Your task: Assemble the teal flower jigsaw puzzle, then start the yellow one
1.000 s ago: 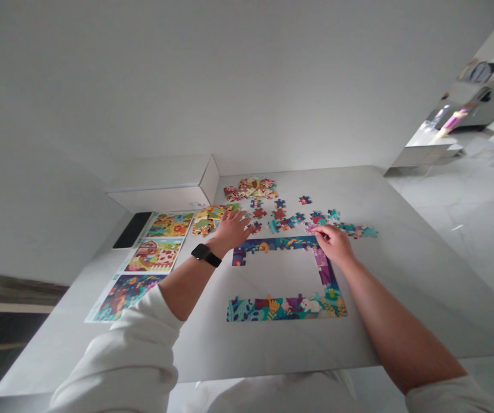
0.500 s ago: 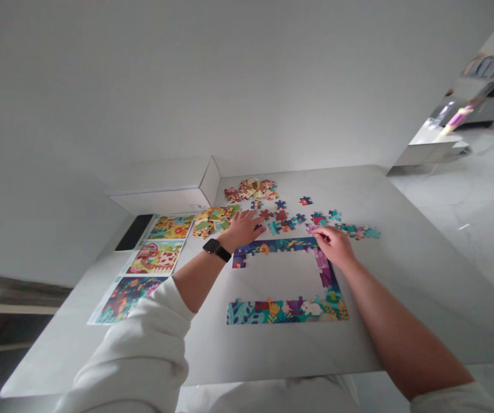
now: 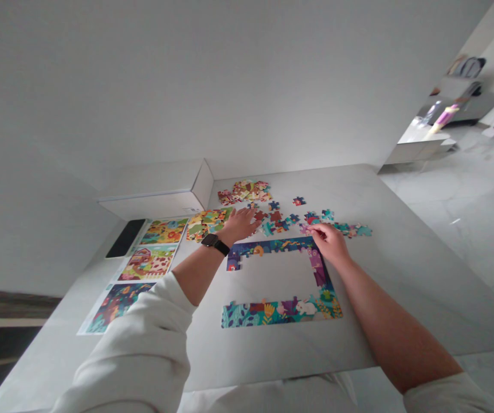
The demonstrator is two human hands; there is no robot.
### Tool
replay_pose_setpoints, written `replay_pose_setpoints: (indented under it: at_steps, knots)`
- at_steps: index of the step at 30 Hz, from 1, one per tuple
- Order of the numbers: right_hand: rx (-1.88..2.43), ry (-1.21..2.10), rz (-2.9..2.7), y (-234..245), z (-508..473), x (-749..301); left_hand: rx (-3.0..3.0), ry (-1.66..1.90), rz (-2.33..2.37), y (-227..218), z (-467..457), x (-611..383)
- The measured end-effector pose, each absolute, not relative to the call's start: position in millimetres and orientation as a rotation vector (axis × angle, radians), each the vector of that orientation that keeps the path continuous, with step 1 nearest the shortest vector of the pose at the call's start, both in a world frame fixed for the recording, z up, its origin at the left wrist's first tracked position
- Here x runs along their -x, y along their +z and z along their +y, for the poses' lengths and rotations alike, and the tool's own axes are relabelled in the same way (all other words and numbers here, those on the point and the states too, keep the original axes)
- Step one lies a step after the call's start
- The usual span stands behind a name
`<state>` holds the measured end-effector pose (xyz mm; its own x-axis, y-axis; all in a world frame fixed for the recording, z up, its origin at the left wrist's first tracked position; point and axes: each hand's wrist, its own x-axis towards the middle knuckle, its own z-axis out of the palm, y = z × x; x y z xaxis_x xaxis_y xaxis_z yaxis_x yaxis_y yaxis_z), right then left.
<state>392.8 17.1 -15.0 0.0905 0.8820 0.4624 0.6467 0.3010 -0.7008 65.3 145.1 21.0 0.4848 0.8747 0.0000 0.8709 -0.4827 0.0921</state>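
Note:
My left hand (image 3: 239, 225) lies palm down with its fingers spread, just right of a heap of yellow-green jigsaw pieces (image 3: 206, 225) and touching nothing I can make out as held. A black smartwatch (image 3: 215, 244) sits on that wrist. My right hand (image 3: 329, 242) pinches a small pink-purple jigsaw piece (image 3: 305, 229) among the loose pieces (image 3: 279, 219). Below both hands lies a partly built puzzle border (image 3: 281, 312), open at its left side. Another pile of pieces (image 3: 242, 193) sits farther back.
Several printed picture sheets (image 3: 149, 264) lie in a row along the left of the white marble-look table (image 3: 273, 355). Beyond them are a black phone (image 3: 125, 238) and a white box (image 3: 156, 195). The table's edge drops to a pale floor (image 3: 479, 229) on the right.
My left hand has slid right, off the yellow-green heap and toward the loose pieces. My right hand stays pinched on its piece. The view has shifted slightly.

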Motion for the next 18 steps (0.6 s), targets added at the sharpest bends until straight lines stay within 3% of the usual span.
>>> replay_pose_setpoints:
  at_steps: [10, 18]
  knots:
    - [1.402, 0.339, -1.153, -16, 27, -412, -2.672, 0.193, 1.506, 26, 143, -81]
    - [1.383, 0.315, -0.836, -26, 41, -444, -2.682, 0.272, 1.475, 36, 159, -147]
